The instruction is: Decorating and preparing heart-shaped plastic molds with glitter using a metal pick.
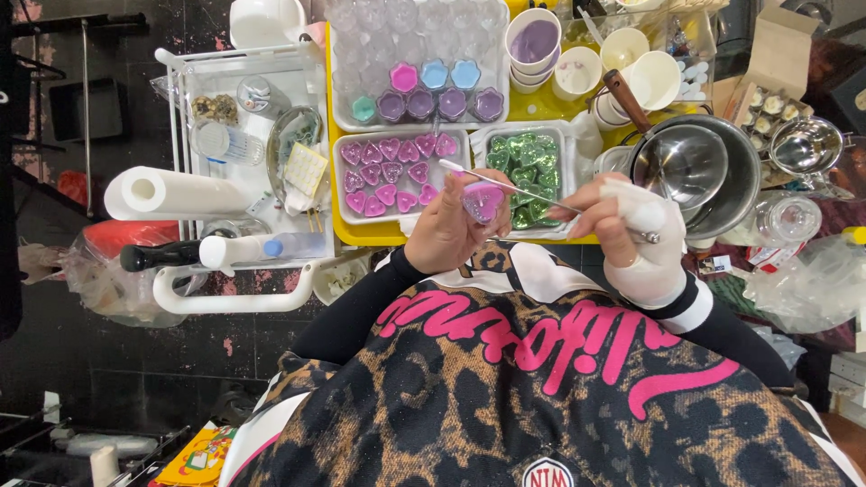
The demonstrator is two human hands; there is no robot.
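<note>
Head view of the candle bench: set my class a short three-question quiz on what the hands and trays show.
1. True or false: the left hand holds a pink heart mould.
2. What does the right hand hold?
A. a thin stick
B. a paper roll
C. a steel pot
3. Fill in: the tray nearest the right hand holds ____ hearts.

Key
1. True
2. A; its tip reaches over the mould
3. green; the pink hearts lie in the tray beside it
</note>
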